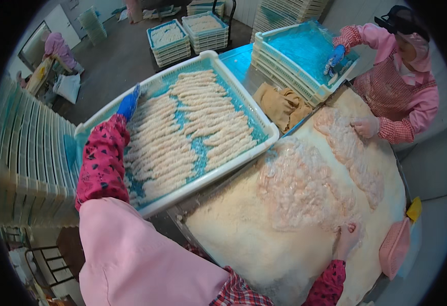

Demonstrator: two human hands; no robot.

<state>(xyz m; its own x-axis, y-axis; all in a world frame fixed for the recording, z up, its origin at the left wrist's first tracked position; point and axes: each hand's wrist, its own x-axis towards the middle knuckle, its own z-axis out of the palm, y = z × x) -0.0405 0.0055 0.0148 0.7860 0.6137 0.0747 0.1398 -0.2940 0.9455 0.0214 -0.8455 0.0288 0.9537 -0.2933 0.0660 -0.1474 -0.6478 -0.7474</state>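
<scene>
My left hand (128,103), in a blue glove, reaches to the far left side of a white plastic tray (210,179) lined with blue film. Two columns of crumb-coated strips (159,150) lie side by side in it. The glove is beside the end of the left column; its fingers are too foreshortened to read. My right hand (348,238) is bare and rests low over pale crumbs (233,229), fingers curled at the near edge of a heap of wet, pinkish raw meat pieces (305,188). Whatever lies within those fingers is hidden.
Across the crumb table a co-worker (404,92) has one hand at a second meat pile (351,153) and a gloved hand in a stacked blue-lined tray (300,48). A brown cloth (282,104) lies between. Tray stacks (34,153) stand left; a pink basket (394,247) sits right.
</scene>
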